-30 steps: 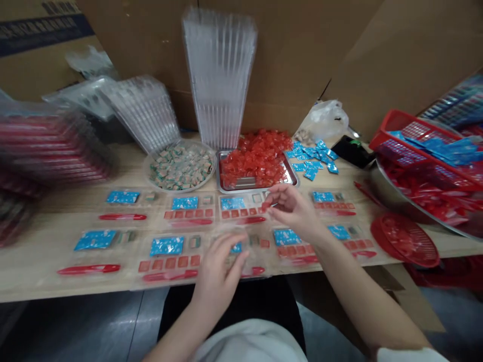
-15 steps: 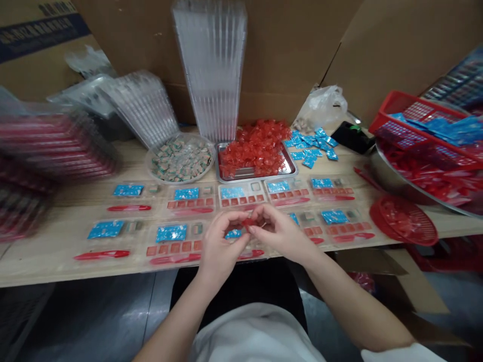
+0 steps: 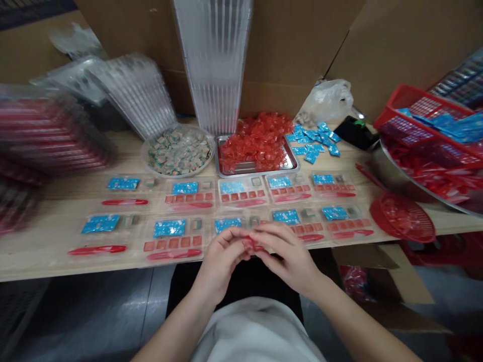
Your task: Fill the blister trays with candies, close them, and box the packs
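My left hand (image 3: 221, 259) and my right hand (image 3: 289, 254) meet at the table's front edge, both with fingers pinched on small red wrapped candies (image 3: 249, 244) between them. Just beyond the hands lie clear blister trays (image 3: 171, 236) in two rows, each with a blue packet, a row of red squares and a red pen-like piece. A steel tray (image 3: 290, 163) heaped with red candies (image 3: 256, 141) stands behind the rows.
A clear bowl of green-and-tan candies (image 3: 177, 151) sits left of the steel tray. Loose blue packets (image 3: 311, 143) lie to its right. Stacks of clear trays (image 3: 213, 60) lean on cardboard. Red baskets (image 3: 403, 218) and a metal bowl (image 3: 381, 173) crowd the right; filled packs (image 3: 49, 136) are piled left.
My right hand came back from the far row of trays with red candy. Both hands drew together and down toward the table's front edge.
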`<state>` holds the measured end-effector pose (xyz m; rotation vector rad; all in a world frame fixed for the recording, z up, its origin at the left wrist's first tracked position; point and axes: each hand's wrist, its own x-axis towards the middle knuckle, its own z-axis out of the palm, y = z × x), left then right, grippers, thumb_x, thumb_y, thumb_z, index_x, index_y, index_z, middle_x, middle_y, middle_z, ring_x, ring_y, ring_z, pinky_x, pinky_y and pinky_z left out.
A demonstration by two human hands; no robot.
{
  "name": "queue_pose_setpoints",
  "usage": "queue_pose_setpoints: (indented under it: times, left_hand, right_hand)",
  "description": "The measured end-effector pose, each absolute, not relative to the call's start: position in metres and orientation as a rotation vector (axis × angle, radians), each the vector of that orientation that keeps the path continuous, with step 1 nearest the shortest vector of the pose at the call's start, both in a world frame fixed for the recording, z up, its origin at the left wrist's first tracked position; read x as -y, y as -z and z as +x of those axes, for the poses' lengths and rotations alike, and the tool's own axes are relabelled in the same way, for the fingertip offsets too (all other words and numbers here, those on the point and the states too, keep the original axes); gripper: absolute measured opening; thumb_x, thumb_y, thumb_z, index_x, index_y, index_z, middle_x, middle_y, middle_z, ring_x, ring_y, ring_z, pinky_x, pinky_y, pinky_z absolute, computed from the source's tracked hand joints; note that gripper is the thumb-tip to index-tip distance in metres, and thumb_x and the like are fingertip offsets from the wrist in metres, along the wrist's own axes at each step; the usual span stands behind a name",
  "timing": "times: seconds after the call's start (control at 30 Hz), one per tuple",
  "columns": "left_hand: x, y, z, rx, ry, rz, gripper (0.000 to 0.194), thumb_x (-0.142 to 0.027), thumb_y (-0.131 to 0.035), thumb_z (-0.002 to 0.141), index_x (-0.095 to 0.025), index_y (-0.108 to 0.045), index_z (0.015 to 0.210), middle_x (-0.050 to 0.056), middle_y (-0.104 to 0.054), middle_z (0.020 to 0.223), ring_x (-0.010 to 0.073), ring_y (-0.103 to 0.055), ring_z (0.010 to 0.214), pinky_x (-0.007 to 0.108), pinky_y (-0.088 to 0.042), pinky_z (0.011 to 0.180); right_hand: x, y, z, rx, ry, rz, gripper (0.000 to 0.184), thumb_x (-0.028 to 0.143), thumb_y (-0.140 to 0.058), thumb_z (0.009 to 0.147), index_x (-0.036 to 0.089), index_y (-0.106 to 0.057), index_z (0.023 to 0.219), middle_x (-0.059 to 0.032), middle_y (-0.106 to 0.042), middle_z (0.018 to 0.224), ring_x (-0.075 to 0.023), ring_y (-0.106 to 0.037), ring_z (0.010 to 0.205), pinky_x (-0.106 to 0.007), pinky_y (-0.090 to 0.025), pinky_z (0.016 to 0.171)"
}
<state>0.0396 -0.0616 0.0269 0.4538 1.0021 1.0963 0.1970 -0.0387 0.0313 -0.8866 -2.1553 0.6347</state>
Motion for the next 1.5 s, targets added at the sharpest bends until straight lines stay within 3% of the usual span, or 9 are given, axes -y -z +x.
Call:
queue_pose_setpoints:
  times: [0.17,0.27,0.4,0.6,0.7,0.83,1.0,1.23,1.5]
  left_hand:
    - [0.073,-0.02,0.033,-1.242,-0.972,0.838,0.019,-0.029,-0.064,0.076,-0.017,-0.055,0.088,0.001,-0.066,0.07,0.013,-0.062,0.065,0.023,-0.047,0.06]
    - [0.079,-0.007,0.023,-1.542,-1.014,1.513,0.011,-0.026,-0.058,0.082,-0.02,-0.059,0.091,0.004,-0.069,0.088,0.0185,-0.064,0.086,0.034,-0.049,0.078]
    - [0.082,0.007,0.013,-1.53,-0.829,2.169,0.012,-0.016,-0.055,0.084,-0.022,-0.063,0.092,0.004,-0.068,0.103,0.024,-0.058,0.108,0.043,-0.045,0.092]
    - [0.079,0.014,0.014,-1.537,-0.834,2.248,0.015,-0.013,-0.052,0.085,-0.022,-0.063,0.088,0.002,-0.07,0.103,0.024,-0.06,0.106,0.042,-0.051,0.087]
    - [0.078,0.016,0.014,-1.522,-0.873,2.209,0.015,-0.012,-0.052,0.085,-0.022,-0.063,0.088,0.001,-0.069,0.103,0.0223,-0.06,0.106,0.041,-0.052,0.087]
    - [0.078,0.017,0.013,-1.53,-0.878,2.184,0.015,-0.011,-0.052,0.085,-0.022,-0.061,0.089,0.001,-0.068,0.106,0.022,-0.06,0.107,0.041,-0.053,0.085]
    - [0.078,0.017,0.013,-1.529,-0.875,2.172,0.012,-0.012,-0.053,0.085,-0.021,-0.06,0.088,0.002,-0.068,0.107,0.0221,-0.06,0.107,0.042,-0.052,0.088]
    - [0.077,0.021,0.013,-1.52,-0.913,2.166,0.012,-0.012,-0.053,0.085,-0.02,-0.061,0.088,0.002,-0.069,0.103,0.0212,-0.06,0.106,0.04,-0.052,0.088]
    - [0.078,0.02,0.013,-1.505,-0.903,2.188,0.012,-0.011,-0.051,0.086,-0.019,-0.06,0.086,0.004,-0.068,0.101,0.0213,-0.059,0.106,0.039,-0.051,0.088]
  right_hand:
    - [0.032,-0.03,0.211,2.166,-0.793,-0.946,0.023,0.017,-0.057,0.084,0.029,-0.061,0.102,-0.0031,-0.067,0.093,-0.0187,-0.061,0.088,-0.035,-0.049,0.078]
    - [0.013,-0.024,0.21,2.185,-0.611,-1.157,0.014,0.021,-0.058,0.083,0.024,-0.064,0.096,-0.0053,-0.066,0.092,-0.0207,-0.058,0.088,-0.037,-0.048,0.077]
    - [-0.005,-0.011,0.197,2.397,-0.407,-1.179,0.01,0.019,-0.059,0.083,0.018,-0.066,0.089,-0.0071,-0.065,0.086,-0.0227,-0.054,0.087,-0.039,-0.046,0.08]
    - [-0.018,-0.011,0.19,2.579,-0.349,-1.13,0.004,0.017,-0.064,0.077,0.018,-0.066,0.079,-0.0066,-0.065,0.08,-0.0231,-0.053,0.085,-0.037,-0.044,0.078]
    - [-0.064,-0.018,0.197,2.589,-0.368,-1.108,0.011,0.018,-0.061,0.078,0.017,-0.066,0.088,-0.0061,-0.065,0.084,-0.0211,-0.054,0.085,-0.032,-0.043,0.077]
    - [-0.149,-0.017,0.198,2.617,-0.052,-1.332,0.021,0.007,-0.049,0.081,0.014,-0.065,0.092,-0.0101,-0.064,0.093,-0.0212,-0.053,0.09,-0.032,-0.038,0.081]
    - [-0.196,-0.01,0.189,2.832,-0.008,-1.255,0.017,0.011,-0.052,0.081,0.012,-0.066,0.09,-0.0125,-0.065,0.092,-0.022,-0.054,0.092,-0.033,-0.037,0.084]
    - [-0.103,-0.028,0.198,2.219,-0.73,-1.152,0.018,0.029,-0.055,0.085,0.019,-0.067,0.093,-0.0037,-0.069,0.088,-0.0154,-0.06,0.076,-0.027,-0.045,0.069]
    - [-0.01,0.001,0.178,2.468,-0.411,-1.052,0.011,0.025,-0.062,0.082,0.017,-0.068,0.087,-0.0067,-0.066,0.086,-0.0204,-0.053,0.089,-0.036,-0.043,0.083]
